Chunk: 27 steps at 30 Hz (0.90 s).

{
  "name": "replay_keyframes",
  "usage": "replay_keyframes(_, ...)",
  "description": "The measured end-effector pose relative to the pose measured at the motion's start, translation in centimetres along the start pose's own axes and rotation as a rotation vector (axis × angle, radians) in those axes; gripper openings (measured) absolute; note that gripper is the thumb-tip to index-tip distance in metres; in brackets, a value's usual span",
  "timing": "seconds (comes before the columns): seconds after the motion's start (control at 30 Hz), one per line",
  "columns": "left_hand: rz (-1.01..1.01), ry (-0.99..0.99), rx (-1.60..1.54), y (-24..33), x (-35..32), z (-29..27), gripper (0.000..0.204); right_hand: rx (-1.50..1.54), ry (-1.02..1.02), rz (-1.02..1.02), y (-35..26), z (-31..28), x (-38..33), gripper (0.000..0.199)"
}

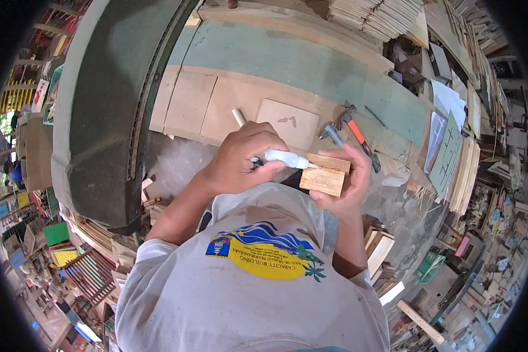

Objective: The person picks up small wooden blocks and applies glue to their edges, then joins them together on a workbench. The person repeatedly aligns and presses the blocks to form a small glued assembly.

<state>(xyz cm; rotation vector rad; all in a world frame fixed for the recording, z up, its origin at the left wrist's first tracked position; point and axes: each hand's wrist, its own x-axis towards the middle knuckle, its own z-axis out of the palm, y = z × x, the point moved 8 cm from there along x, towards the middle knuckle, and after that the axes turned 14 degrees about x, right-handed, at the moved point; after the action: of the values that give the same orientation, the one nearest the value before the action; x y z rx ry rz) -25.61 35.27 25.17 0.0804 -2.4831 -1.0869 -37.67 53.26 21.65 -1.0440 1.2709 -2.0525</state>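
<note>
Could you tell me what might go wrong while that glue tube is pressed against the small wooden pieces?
The glue tube tip sits right where the right hand grips the wooden pieces, so glue could reach its fingers. A hard squeeze from the left hand might also drip onto the shirt.

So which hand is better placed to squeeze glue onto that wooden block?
Probably the left hand: it already grips the small white glue tube, nozzle touching the wooden block. The right hand is occupied cradling that block.
</note>
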Motion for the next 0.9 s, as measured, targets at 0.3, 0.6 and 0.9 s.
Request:
replay_keyframes(0.3, -0.317, 0.049, -0.444, -4.5, -2.1, 2.2, 0.018, 0.196, 0.32, 0.122, 1.2, -1.6, -0.1, 0.093)
replay_keyframes(0.6, -0.747, 0.295, -0.714, -16.9, -7.3, 9.3, 0.014, 0.752, 0.606, 0.325, 5.1, -3.2, -2.5, 0.078)
replay_keyframes(0.9, -0.921, 0.386, 0.086, -29.1, -11.1, 7.5, 0.024, 0.805, 0.685, 0.397, 6.1, -4.2, -4.1, 0.068)
